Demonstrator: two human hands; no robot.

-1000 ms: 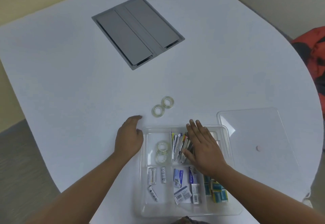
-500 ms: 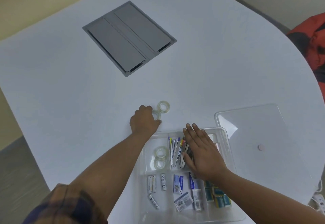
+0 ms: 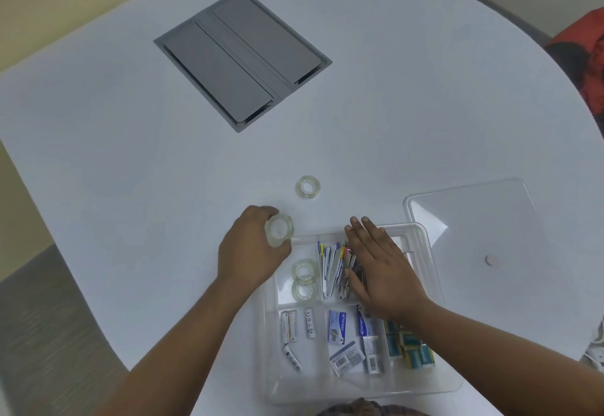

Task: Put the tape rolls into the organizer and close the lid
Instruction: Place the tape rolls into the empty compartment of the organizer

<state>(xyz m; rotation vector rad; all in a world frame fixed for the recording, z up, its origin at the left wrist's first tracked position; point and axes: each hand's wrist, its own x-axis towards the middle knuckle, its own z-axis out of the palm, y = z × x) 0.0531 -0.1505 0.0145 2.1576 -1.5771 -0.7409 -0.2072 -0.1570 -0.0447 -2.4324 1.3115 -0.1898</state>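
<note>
A clear plastic organizer (image 3: 428,252) with compartments sits at the table's near edge. Two clear tape rolls (image 3: 305,280) lie in its back-left compartment. My left hand (image 3: 251,249) holds a third clear tape roll (image 3: 279,229) just over the organizer's back-left corner. Another tape roll (image 3: 307,187) lies on the table beyond the organizer. My right hand (image 3: 382,268) rests flat, fingers spread, on the organizer's back middle compartments. The clear lid (image 3: 474,219) lies on the table to the right of the organizer.
The organizer also holds batteries (image 3: 289,325), clips (image 3: 333,265), staple boxes (image 3: 338,327) and small teal boxes (image 3: 410,347). A grey cable hatch (image 3: 242,56) is set in the white table farther back. A red-and-black object (image 3: 588,66) sits beyond the table's right edge.
My left hand reached from the organizer's left side to the nearer loose tape roll, took hold of it and brought it back toward the organizer. My right hand stayed on the organizer.
</note>
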